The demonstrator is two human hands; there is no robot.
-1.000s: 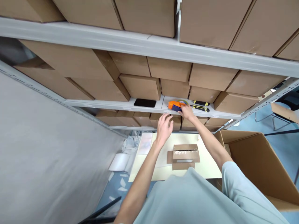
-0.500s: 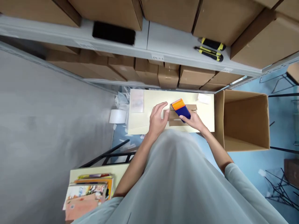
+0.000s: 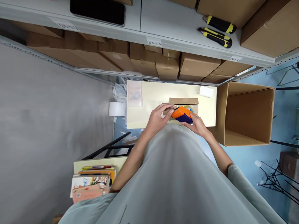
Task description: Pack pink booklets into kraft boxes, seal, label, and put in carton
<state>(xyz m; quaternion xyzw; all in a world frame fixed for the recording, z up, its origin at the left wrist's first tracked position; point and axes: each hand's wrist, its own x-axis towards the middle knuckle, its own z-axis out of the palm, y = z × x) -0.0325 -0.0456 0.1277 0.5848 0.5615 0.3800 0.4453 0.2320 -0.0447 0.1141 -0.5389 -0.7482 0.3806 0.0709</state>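
Where the counter [image 3: 155,93] is running out to its far left corner, a pale sheet [image 3: 135,94] is lying flat. To the right of it and closer to the near edge, the left hand [image 3: 160,116] is standing with fingers half curled. Its grip is showing only a narrow gap at the front end of the tape dispenser [image 3: 181,113]; whether thumb and fingers are pinching that end, one cannot tell.

The tape dispenser, orange over dark blue, is being held above the counter, right of the middle and close to the near edge, partly hiding an open carton [image 3: 184,101]. It is sitting tilted, its front end pointing left, with a roll of tape [image 3: 189,109] showing behind the casing. In this report's judgement, the casing is looking stiff, moderately light, smooth enough to slip slightly and not especially fragile. The dark front edge may be carrying a cutter, so fingertips are best staying off it; the blue body at the rear is offering the soundest hold.

There the right hand [image 3: 196,124] is gripping, thumb below and fingers behind, its grip closed around the body. Further right, a white packet [image 3: 206,91] is resting by the far right corner, and a large box [image 3: 249,115] is standing open beside the right edge.
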